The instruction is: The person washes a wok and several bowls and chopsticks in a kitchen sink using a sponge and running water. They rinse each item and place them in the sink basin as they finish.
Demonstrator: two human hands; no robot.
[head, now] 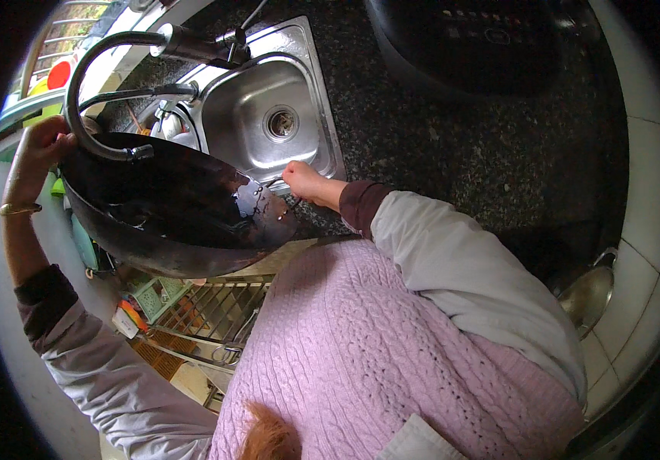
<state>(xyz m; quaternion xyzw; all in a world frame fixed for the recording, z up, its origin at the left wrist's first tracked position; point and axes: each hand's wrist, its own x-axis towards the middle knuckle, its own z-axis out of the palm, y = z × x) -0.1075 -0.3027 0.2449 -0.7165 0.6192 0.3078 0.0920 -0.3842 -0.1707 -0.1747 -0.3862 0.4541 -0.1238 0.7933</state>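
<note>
A large dark wok [174, 230] is tilted over the near left side of the steel sink, with some water inside it. My left hand [56, 141] grips its far left rim; the handle there is hidden by the fingers. With my right hand [304, 179] I hold the wok's wire-like loop handle [275, 181] at the sink's near edge. The curved spout of a chrome faucet [114, 152] reaches over the wok's left part. Beyond the wok, the basin of the stainless steel sink [238, 109] shows its drain strainer [281, 123], which has bits of debris in it.
A second, thinner faucet [134, 92] stands beside the first. On the speckled dark countertop [450, 155] sits a black appliance [473, 46]. A metal pan [588, 299] lies at the far right. Below the wok is a metal rack [215, 310] with a green basket [160, 296].
</note>
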